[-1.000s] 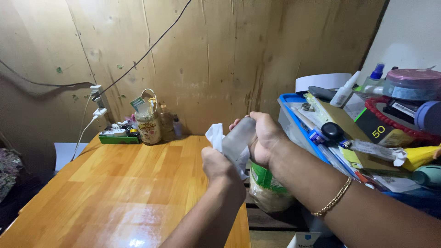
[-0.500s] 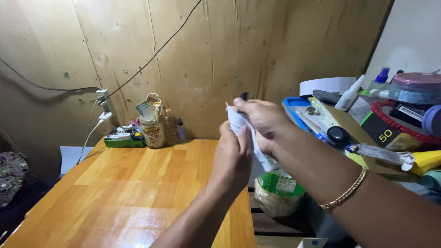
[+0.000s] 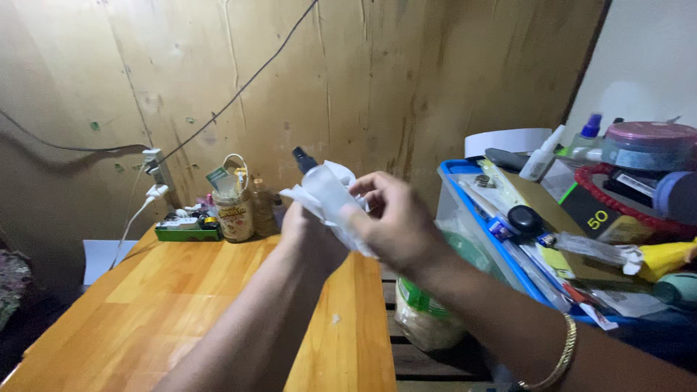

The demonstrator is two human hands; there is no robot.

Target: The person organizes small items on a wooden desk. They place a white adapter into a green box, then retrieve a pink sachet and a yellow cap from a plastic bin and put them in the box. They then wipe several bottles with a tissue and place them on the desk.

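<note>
left hand (image 3: pixel 314 234): wrapped around the lower part of the bottle, fingers closed on it, above the table's right edge.
right hand (image 3: pixel 396 225): presses the tissue against the bottle's side, fingers curled over it.
bottle (image 3: pixel 320 183): frosted, with a dark spray top, tilted up and to the left, held between both hands in mid-air.
tissue (image 3: pixel 341 197): white, crumpled, bunched around the bottle.
table (image 3: pixel 174 305): glossy wood, below the hands.
jar (image 3: pixel 234 213): stands at the table's far edge by the wall.
bin (image 3: pixel 494 232): blue-rimmed, clear, piled with clutter, just right of the hands.
bracelet (image 3: pixel 557 363): gold chain on the right wrist.
</note>
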